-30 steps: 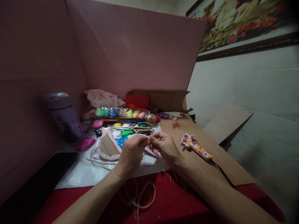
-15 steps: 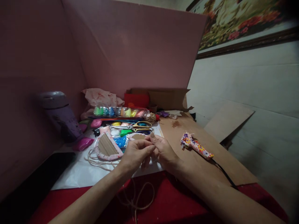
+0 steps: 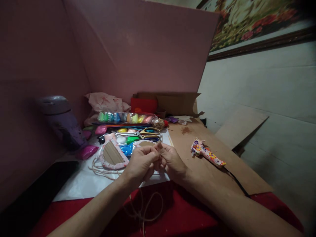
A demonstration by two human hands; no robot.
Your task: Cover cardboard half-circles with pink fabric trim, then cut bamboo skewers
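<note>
— Red-covered bench (image 3: 177, 210), loose twine (image 3: 140, 216) looped below left fingers (image 3: 149, 151) and right fingers (image 3: 163, 151), fabric-edged cardboard (image 3: 146, 144) just beyond. Grip?
— Both pinched, tips together; impossible to tell if holding anything. Keep pinches light, twine slack and untangled.

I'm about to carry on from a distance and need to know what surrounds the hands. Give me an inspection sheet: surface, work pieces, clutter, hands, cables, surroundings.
Surface: white sheet and brown cardboard over a red cover.
Work pieces: cloth-edged cardboard piece left of the hands; similar piece partly hidden behind them; string looped against the red cover.
Clutter: scissors, colourful packets, purple bottle.
Hands: left hand and right hand meet at the fingertips; anything pinched is too small to tell.
Cables: black cord from the flowered glue gun.
Surroundings: pink panel behind, framed picture at right.
</note>
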